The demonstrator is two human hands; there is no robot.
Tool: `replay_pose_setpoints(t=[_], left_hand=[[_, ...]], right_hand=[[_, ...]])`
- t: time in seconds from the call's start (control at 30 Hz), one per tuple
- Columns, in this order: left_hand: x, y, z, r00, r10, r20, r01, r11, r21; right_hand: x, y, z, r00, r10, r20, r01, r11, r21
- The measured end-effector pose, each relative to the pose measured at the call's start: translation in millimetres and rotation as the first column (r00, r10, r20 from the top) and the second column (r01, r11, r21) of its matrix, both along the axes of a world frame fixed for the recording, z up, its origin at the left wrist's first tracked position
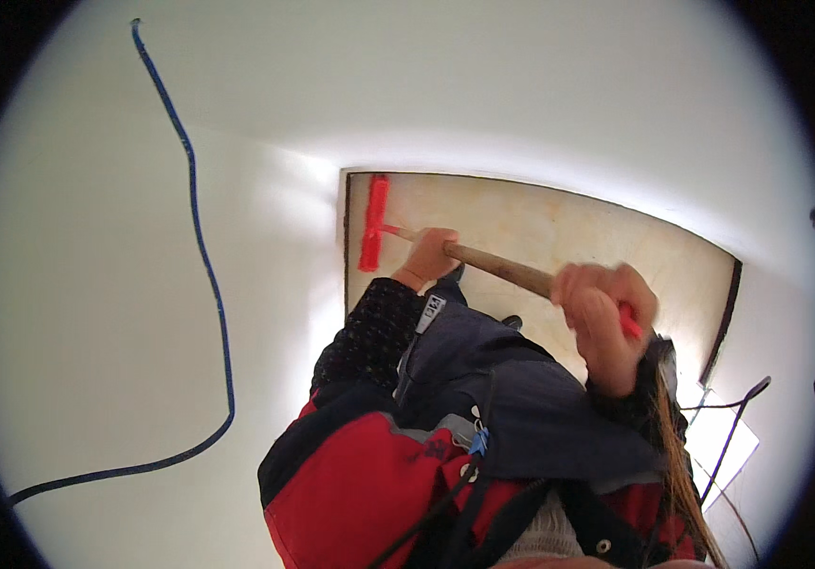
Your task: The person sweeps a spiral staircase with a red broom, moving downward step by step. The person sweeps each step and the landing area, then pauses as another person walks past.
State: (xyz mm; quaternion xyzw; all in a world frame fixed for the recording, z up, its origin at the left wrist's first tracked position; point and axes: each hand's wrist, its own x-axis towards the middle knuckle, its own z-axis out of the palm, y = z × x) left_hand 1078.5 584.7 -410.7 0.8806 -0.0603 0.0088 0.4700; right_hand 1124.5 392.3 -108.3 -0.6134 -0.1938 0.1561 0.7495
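A long-handled floor mop or broom with a straight red head [374,224] slants across the view. Its head lies at the left end of the tan floor [542,213], close to the wall. My left hand [436,250] is wrapped around the lower part of the wooden handle [503,268], just above the red neck. Higher up, my right hand [608,313] grips the handle near its top, where a red end [630,321] shows by the palm. The right hand looks slightly blurred. Whether the head is a sponge or bristles cannot be made out.
White walls [485,78] enclose the floor, with a dark strip along its edges. A blue cable [197,220] runs down the left wall [94,299]. Tips of dark shoes [513,323] show below me. A bright white panel [724,441] and a dark cord [727,444] are at right.
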Motion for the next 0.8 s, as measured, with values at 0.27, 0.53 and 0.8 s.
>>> replay_pose_setpoints(t=[0.27,0.53,0.8], left_hand=[[33,-28,-48,0.988,-0.151,-0.026,0.152,0.987,0.049],[70,-170,0,0.939,-0.34,0.054,0.342,0.909,-0.237],[29,-160,26,0.923,-0.383,-0.043,0.377,0.92,-0.104]], right_hand=[[-7,-21,-51,0.943,-0.328,-0.049,0.312,0.928,-0.205],[-17,-75,13,0.885,-0.426,0.187,0.462,0.849,-0.255],[-47,-126,15,0.89,-0.448,0.089,0.454,0.889,-0.055]])
